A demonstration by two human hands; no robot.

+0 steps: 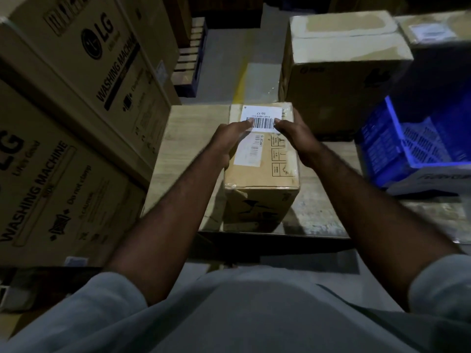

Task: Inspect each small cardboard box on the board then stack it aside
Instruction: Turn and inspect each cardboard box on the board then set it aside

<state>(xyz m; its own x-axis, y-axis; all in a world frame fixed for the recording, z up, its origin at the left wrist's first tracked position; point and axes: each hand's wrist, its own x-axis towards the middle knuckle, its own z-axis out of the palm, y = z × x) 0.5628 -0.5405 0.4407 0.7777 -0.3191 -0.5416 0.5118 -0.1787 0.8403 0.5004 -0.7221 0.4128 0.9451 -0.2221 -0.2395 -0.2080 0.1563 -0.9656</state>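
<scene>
Inspection step: small box (262,184) sits mid-worktop (183,138), left hand (226,141) and right hand (298,136) both laid fairly flat on top, fingertips pressing the barcode label (262,115), gripping nothing; next probably needs both hands on its sides to lift and stack it aside.

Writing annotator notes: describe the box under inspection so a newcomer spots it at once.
Between the washing machine cartons on the left and the blue crate on the right lies a wooden board. On it sits the small cardboard box, left hand and right hand touching its top. Unlike the bigger carton behind, it carries a white barcode label.
</scene>
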